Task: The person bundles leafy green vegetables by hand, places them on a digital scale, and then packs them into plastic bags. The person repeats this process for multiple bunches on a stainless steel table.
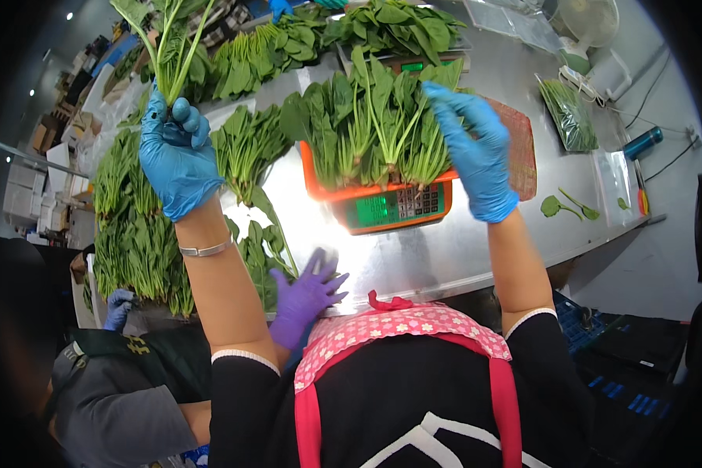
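Note:
My left hand (178,140), in a blue disposable glove, grips the lower stems of a small bunch of leafy greens (172,55), held upright at the upper left. Spinach-like greens (386,123) with pale root ends are heaped on the orange tray (311,175) of a digital scale (395,206) in front of me. At the right side of that heap is my right hand (474,140), also blue-gloved, its fingers extended by the leaves; whether they touch or pinch a leaf I cannot tell. More bunches (248,146) lie left of the scale.
A co-worker's purple-gloved hand (307,295) rests near the table's front edge. Stacked greens (140,251) fill the left side. Behind, a second scale (412,65) bears greens. To the right are a red mesh item (515,146), a bagged bunch (567,114) and loose leaves (567,207).

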Demonstrator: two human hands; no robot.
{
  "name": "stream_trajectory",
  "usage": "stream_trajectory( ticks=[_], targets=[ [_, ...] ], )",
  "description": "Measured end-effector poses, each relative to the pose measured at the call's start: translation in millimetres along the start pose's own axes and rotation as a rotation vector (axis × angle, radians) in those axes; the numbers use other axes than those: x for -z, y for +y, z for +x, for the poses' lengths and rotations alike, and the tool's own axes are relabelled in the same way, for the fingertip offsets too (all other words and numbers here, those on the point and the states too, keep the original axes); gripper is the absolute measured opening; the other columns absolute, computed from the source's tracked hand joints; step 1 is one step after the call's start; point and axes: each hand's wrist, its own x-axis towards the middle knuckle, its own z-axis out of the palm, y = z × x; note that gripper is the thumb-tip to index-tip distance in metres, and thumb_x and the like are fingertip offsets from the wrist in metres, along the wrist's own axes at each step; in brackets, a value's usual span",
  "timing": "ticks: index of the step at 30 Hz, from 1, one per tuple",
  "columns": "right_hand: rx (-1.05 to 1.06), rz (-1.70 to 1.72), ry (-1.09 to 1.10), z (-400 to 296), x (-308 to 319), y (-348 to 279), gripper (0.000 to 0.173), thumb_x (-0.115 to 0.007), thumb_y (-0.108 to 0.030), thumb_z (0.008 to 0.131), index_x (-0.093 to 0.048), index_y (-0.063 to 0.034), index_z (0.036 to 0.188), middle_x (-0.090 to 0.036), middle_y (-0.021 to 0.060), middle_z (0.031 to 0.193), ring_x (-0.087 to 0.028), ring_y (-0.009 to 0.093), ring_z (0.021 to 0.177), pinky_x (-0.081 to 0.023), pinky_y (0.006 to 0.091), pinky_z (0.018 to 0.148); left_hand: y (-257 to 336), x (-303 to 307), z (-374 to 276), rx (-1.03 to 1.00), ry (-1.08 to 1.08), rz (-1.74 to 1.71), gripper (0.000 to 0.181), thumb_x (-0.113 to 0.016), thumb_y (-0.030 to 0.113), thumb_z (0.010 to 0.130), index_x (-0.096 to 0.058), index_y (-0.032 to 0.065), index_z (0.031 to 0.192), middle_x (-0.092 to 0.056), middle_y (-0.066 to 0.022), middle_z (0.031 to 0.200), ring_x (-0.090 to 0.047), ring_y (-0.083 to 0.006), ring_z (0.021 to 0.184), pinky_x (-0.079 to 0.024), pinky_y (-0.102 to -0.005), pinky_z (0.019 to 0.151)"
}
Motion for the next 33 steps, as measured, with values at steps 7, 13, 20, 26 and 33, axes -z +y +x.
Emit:
stream_trajectory(
  ticks=[7, 13, 20, 26, 33],
  targets=[
    [-0.23, 0.031, -0.019, -24, 12, 12, 0.016, -0.063, -0.007, 0.086, -0.067, -0.0025, 0.101, -0.067, 0.0073, 0.093, -0.061, 0.013, 0.078, -0.049, 0.0256, 0.072, -18, 28, -8, 0.055, 0.105, -0.047, 0.022, -0.056, 0.021, 0.092, -0.054, 0.0016, 0.081, -0.056, -0.0063, 0.07, -0.037, -0.0129, 0.057, -0.028, -0.0248, 0.043],
    [-0.237, 0.031, -0.021, -34, 10, 21, 0.016, -0.063, -0.007, 0.086, -0.067, -0.0034, 0.101, -0.067, 0.0073, 0.091, -0.061, 0.013, 0.075, -0.049, 0.0257, 0.069, -18, 41, -10, 0.028, 0.097, 0.003, 0.023, -0.054, 0.022, 0.093, -0.058, -0.0008, 0.09, -0.059, -0.0077, 0.071, -0.038, -0.0124, 0.055, -0.029, -0.0247, 0.042],
    [-0.217, -0.051, -0.043, -36, 13, 24, 0.017, -0.064, -0.006, 0.085, -0.068, -0.0044, 0.101, -0.067, 0.0071, 0.09, -0.06, 0.014, 0.073, -0.048, 0.0267, 0.068, -16, 56, -9, -0.033, 0.109, 0.116, 0.023, -0.054, 0.023, 0.093, -0.058, 0.0004, 0.093, -0.059, -0.0072, 0.071, -0.043, -0.0122, 0.055, -0.031, -0.0242, 0.041],
    [-0.262, -0.083, -0.05, -40, 17, 25, 0.021, -0.063, -0.005, 0.085, -0.068, -0.0055, 0.106, -0.065, 0.0061, 0.085, -0.058, 0.014, 0.072, -0.047, 0.0268, 0.068, -13, 77, -4, -0.068, 0.129, 0.174, 0.023, -0.056, 0.024, 0.092, -0.059, 0.0039, 0.102, -0.06, -0.0061, 0.074, -0.048, -0.0115, 0.057, -0.033, -0.0233, 0.043],
    [-0.32, -0.11, -0.054, -51, 22, 33, 0.023, -0.062, -0.005, 0.087, -0.067, -0.0062, 0.11, -0.064, 0.003, 0.09, -0.055, 0.011, 0.078, -0.044, 0.0244, 0.072, -3, 106, 10, -0.257, 0.198, 0.471, 0.026, -0.055, 0.021, 0.093, -0.058, 0.007, 0.114, -0.062, -0.0058, 0.074, -0.05, -0.0092, 0.056, -0.033, -0.0212, 0.044]
  ],
)
